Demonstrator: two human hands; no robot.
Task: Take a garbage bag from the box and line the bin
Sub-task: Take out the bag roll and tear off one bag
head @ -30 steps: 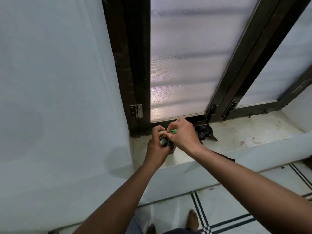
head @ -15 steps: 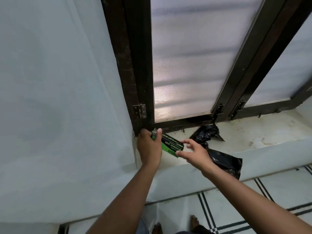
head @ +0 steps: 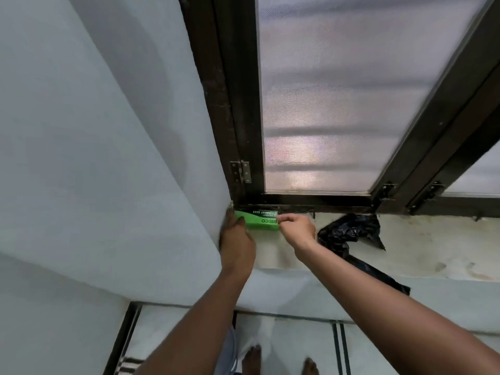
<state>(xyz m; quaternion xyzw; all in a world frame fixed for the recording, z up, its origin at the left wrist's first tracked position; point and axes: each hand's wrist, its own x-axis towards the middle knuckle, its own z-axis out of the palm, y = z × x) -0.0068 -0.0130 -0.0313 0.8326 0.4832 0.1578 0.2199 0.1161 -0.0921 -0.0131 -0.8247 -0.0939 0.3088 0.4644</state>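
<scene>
Your left hand [head: 238,239] is cupping the left end of the green box [head: 261,221], fingers curled against it, while your right hand [head: 296,228] is pinching the box's right end between thumb and fingertips. Half a second ago you were holding the box tilted and lifted between both hands; now you are setting it down flat in the corner where the wall meets the window frame [head: 297,201], its printed face turned up. Just beyond your right wrist, the black garbage bag [head: 349,232] is lying crumpled on the sill [head: 433,253], with one end trailing over the sill's near edge under your right forearm. That reads as the bag being already out of the box and you putting the box away, so the first half of the job looks done. You are still needing to let go, pick up the bag and carry it to the bin, which is not showing anywhere in this view.
</scene>
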